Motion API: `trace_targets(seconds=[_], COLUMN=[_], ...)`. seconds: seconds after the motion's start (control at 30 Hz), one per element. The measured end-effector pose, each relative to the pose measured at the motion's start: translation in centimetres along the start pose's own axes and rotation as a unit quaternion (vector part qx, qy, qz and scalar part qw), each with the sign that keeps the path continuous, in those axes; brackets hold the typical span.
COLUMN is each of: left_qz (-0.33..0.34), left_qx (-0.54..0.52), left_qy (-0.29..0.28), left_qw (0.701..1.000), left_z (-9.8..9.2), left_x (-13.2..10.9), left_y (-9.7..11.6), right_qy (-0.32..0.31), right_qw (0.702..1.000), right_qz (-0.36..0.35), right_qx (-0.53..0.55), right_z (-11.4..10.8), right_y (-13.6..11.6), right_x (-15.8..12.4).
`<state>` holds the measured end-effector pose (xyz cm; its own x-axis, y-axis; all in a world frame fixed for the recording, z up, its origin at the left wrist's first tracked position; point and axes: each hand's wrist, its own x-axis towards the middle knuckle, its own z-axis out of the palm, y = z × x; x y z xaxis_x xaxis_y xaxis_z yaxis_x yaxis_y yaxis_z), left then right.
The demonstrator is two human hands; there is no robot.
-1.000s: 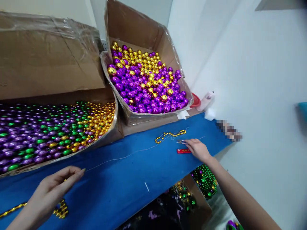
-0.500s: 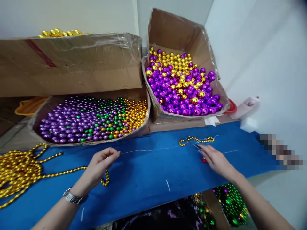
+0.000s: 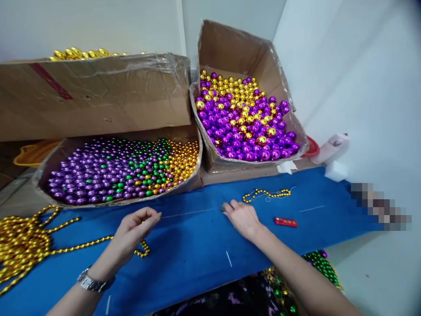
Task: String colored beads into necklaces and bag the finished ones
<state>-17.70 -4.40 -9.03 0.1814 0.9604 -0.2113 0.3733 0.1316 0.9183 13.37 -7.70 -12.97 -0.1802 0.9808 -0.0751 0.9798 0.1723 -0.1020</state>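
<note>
A thin pale thread point(image 3: 192, 213) runs nearly level above the blue table surface point(image 3: 197, 254), between my two hands. My left hand point(image 3: 140, 226), with a silver watch point(image 3: 92, 281) on its wrist, pinches the thread's left end between thumb and forefinger. At the other end, my right hand point(image 3: 242, 219) has its fingertips closed on the thread. A small dark tip shows at those fingertips, too blurred to name. Behind the right hand lies a short string of gold beads point(image 3: 266, 192) with loose thread. A flat red packet point(image 3: 286, 222) rests to the right.
A heap of gold bead strings point(image 3: 23, 245) lies at left, one strand trailing behind my left wrist. Along the back stand a cardboard box of purple, green and gold beads point(image 3: 118, 171) and a taller box of larger purple and gold beads point(image 3: 243, 118). Thread scraps point(image 3: 229, 259) dot the table.
My right hand has moved left along the thread, towards my left hand, uncovering the red packet. The pointed dark tool seen at its fingers earlier is hardly visible. My left hand stays pinched.
</note>
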Motion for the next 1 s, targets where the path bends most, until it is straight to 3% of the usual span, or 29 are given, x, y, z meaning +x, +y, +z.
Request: trace_targets(seconds=[0.13, 0.23, 0.4, 0.6, 0.67, 0.77, 0.87, 0.93, 1.0], left_qz=[0.049, 0.085, 0.081, 0.178, 0.215, 0.254, 0.288, 0.305, 0.264], left_qx=[0.136, 0.278, 0.47, 0.579, 0.586, 0.543, 0.41, 0.279, 0.168], left_qy=[0.057, 0.092, 0.05, 0.092, 0.102, 0.128, 0.133, 0.076, -0.025], left_qw=[0.988, 0.952, 0.877, 0.79, 0.774, 0.79, 0.855, 0.907, 0.949], left_z=[-0.6, -0.7, 0.3, 1.2, 1.1, 1.5, 3.5, 6.1, 9.5], left_x=[0.5, 1.8, 4.0, 4.5, 4.4, 3.8, 2.6, 1.7, 1.0], left_y=[-0.2, -1.9, -5.3, -5.9, -5.8, -4.9, -2.2, 0.8, 4.2], right_qy=[0.01, 0.024, -0.001, -0.039, -0.033, -0.013, 0.023, 0.047, 0.066], right_qw=[0.999, 0.997, 0.993, 0.989, 0.99, 0.995, 0.998, 0.995, 0.986], right_qz=[0.033, 0.075, 0.113, 0.117, 0.11, 0.092, 0.056, 0.006, -0.05], right_qx=[0.001, 0.002, -0.022, -0.079, -0.076, -0.042, 0.025, 0.084, 0.142], right_z=[-0.1, -0.8, -1.5, -0.8, -0.7, -1.0, -1.6, -2.3, -3.4], right_y=[2.0, 5.5, 11.2, 12.9, 13.0, 12.7, 10.7, 8.2, 5.6], right_x=[-0.3, -1.0, -2.1, -1.7, -1.4, -1.6, -3.2, -4.8, -6.6])
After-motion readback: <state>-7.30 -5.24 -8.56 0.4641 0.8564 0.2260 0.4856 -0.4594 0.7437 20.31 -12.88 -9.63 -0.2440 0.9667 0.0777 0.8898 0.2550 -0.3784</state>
